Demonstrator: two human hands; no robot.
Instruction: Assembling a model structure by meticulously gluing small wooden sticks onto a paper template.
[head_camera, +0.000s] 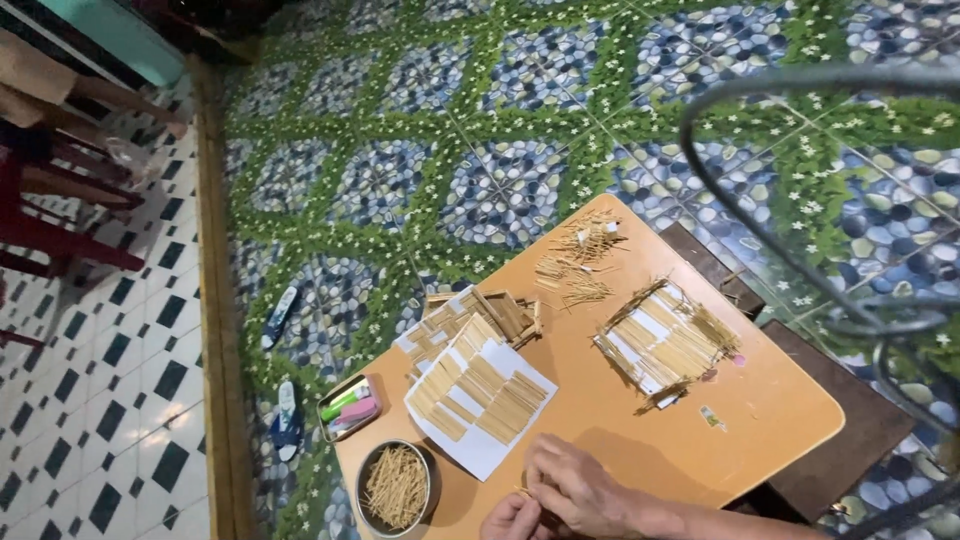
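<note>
My right hand (578, 487) rests on the near edge of a small tan table (770, 410), fingers curled together. My left hand (514, 521) sits just beside it at the bottom edge, partly cut off. Between their fingertips is a thin wooden stick (523, 491), pinched by both hands. Just left of the hands stands a round metal bowl (362, 478) full of thin sticks. Beyond the hands lies a white paper sheet (480, 450) with flat panels of glued sticks (478, 392) on it.
More stick panels are stacked (492, 315) farther back, loose stick piles (580, 258) lie at the far corner, and a framed stick panel (665, 345) lies to the right. A small tin (348, 408) sits at the left edge. Sandals (287, 420) lie on the pebble-pattern floor. A dark wire frame (800, 270) loops at right.
</note>
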